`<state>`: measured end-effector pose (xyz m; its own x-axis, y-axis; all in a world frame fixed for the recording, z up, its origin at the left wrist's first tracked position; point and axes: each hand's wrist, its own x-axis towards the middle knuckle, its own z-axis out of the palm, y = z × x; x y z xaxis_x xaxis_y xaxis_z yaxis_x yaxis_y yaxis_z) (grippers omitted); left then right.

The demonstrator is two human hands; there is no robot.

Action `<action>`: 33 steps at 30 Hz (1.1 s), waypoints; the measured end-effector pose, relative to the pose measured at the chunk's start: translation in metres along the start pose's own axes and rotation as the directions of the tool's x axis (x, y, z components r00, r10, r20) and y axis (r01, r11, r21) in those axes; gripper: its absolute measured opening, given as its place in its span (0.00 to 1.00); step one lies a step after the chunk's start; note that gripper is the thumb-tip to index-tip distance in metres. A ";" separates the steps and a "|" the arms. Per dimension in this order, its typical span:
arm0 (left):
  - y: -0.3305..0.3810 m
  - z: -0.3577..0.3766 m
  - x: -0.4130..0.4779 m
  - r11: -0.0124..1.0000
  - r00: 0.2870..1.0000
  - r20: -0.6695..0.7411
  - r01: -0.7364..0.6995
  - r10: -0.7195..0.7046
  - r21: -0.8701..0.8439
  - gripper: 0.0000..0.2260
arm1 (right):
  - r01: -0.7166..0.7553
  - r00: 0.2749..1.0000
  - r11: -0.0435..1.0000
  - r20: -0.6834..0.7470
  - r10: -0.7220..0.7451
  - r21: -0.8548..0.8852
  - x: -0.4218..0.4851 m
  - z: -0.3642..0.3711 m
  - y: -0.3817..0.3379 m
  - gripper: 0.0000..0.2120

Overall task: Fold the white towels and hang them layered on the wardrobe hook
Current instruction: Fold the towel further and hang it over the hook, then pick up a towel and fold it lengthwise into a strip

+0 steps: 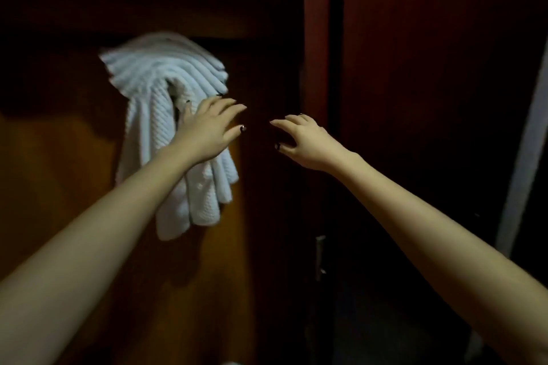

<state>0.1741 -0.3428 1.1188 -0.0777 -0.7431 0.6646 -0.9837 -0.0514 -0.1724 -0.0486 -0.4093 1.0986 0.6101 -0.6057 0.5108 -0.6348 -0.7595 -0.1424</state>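
A: Nearest: left arm (89, 246) at 7 o'clock, right arm (444, 246) at 5. The left hand (207, 130) is spread at the towels' (166, 74) edge, gripping nothing; the right hand (299, 139) is slack and empty.
B: The towels hang layered at 10 o'clock; the hook is hidden. Probably soft, light, slip-prone; take them at the fold. Door handle (320, 258) at 5 o'clock, well apart.

hook hidden under white towels (166, 74), towel edges motion-blurred, unclear whether left hand (207, 130) touches them, both forearms (89, 234) cut by frame edges, wardrobe (59, 157) interior lost in dark
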 end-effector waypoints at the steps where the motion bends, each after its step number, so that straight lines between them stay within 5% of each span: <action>1: 0.023 0.012 -0.005 1.000 0.999 0.034 -0.019 0.019 0.003 0.23 | -0.042 0.999 0.998 0.028 0.043 -0.038 -0.021 0.003 0.015 0.29; 7: 0.163 0.084 -0.036 0.975 0.953 0.207 -0.210 0.222 -0.079 0.29 | -0.367 0.907 0.904 0.130 0.400 -0.218 -0.155 0.014 0.121 0.30; 16: 0.390 0.181 -0.068 0.864 0.818 0.327 -0.360 0.474 -0.353 0.33 | -0.620 0.591 0.658 0.296 0.750 -0.428 -0.357 0.008 0.251 0.31; 24: 0.554 0.247 -0.080 0.780 0.729 0.425 -0.236 0.536 -0.579 0.31 | -0.695 0.403 0.558 0.397 0.825 -0.454 -0.475 -0.008 0.376 0.32; 33: 0.686 0.340 -0.094 0.763 0.708 0.522 -0.035 0.475 -0.646 0.30 | -0.729 0.328 0.541 0.481 0.813 -0.419 -0.549 0.045 0.490 0.31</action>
<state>-0.4387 -0.5344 0.6908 -0.4373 -0.8993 0.0093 -0.8522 0.4177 0.3150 -0.6728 -0.4595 0.7102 -0.0882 -0.9303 -0.3559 -0.9870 0.1298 -0.0945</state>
